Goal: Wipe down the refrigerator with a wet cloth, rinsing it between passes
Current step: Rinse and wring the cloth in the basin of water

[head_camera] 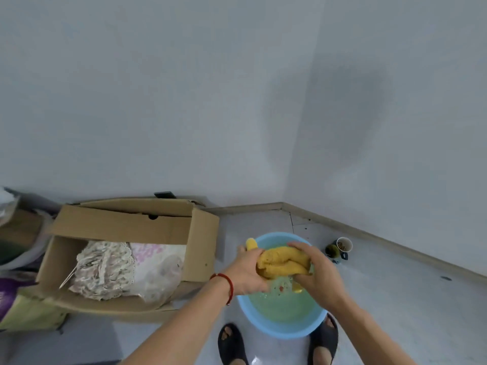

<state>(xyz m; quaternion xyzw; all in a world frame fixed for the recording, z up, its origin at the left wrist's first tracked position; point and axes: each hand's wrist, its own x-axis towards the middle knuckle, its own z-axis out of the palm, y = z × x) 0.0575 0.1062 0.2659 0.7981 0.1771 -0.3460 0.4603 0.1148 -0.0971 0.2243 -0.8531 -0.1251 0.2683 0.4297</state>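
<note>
A yellow cloth [282,262] is bunched into a thick twisted roll above a light blue basin [283,330] of cloudy water on the floor. My left hand [247,272] grips the roll's left end, with a red string bracelet on that wrist. My right hand [317,273] wraps over the right end. Both hands hold the cloth just above the water. No refrigerator is in view.
An open cardboard box [126,225] with folded fabrics stands left of the basin. Bags lie at the far left [15,309]. A small mug [340,247] sits on the floor beside the right wall. My sandalled feet [232,343] flank the basin.
</note>
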